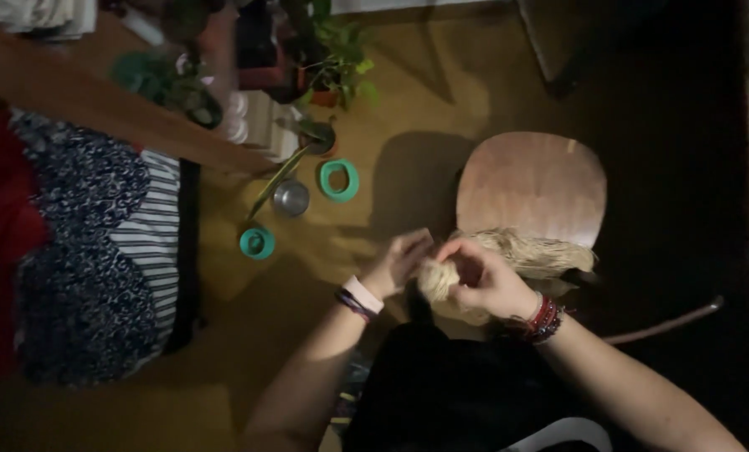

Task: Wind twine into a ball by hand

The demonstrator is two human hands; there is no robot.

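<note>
Lap: a dark garment (466, 393) fills the near foreground, directly below the fibre bundle.
Left hand (399, 264): just left of the fibre bundle, fingers curled and touching its near end; whether they pinch it cannot be told. Pink and dark bands sit at the wrist.
Right hand (483, 280): closed around the near end of the bundle, steadying it. Red beaded bracelets at the wrist.
Fibre bundle (517, 255): pale, straw-coloured strands; one end gathered between the two hands, the rest draped onto the chair seat, which bears its weight.
Chair (532, 188): wooden seat just beyond the bundle.
Floor items: left of the bundle, a teal ring (339, 180), a metal cup (290, 198) and a small teal lid (257, 243).
Plants (332, 59): potted, well beyond the bundle.
Bedding (98, 243): patterned, far left.
</note>
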